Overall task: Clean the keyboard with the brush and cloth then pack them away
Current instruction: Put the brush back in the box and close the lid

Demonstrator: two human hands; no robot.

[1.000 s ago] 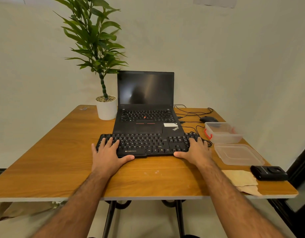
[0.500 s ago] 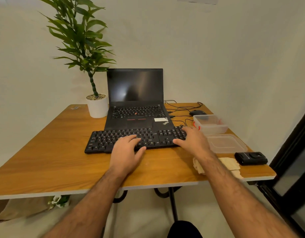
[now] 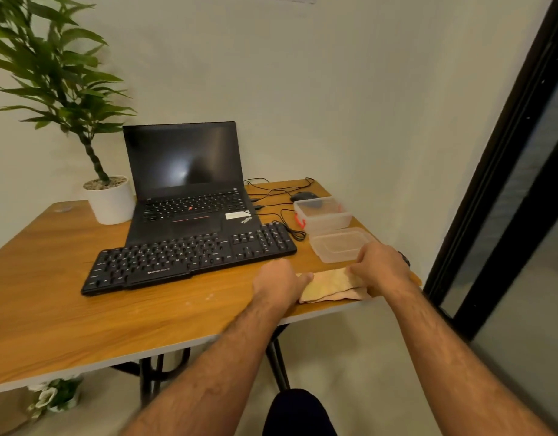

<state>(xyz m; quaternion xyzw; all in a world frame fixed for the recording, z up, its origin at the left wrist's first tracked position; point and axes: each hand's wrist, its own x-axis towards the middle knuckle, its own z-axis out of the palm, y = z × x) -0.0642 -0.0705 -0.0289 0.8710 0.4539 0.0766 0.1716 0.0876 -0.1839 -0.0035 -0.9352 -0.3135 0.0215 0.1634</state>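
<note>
The black keyboard (image 3: 189,258) lies in front of the laptop on the wooden table (image 3: 66,309). A tan cloth (image 3: 329,286) lies folded near the table's front right edge. My left hand (image 3: 280,280) is at the cloth's left end, its thumb touching the fabric and its fingers blurred. My right hand (image 3: 379,267) rests on the cloth's right part, fingers curled at its upper edge. I cannot make out a brush.
A clear container with red clips (image 3: 323,214) and its loose lid (image 3: 339,243) stand right of the keyboard. Behind them are a mouse (image 3: 304,196) and cables. An open laptop (image 3: 189,184) and a potted plant (image 3: 109,199) stand at the back. A black door frame rises at right.
Both hands left the keyboard and moved right to the cloth. The view swung right and closer. The keyboard now lies angled.
</note>
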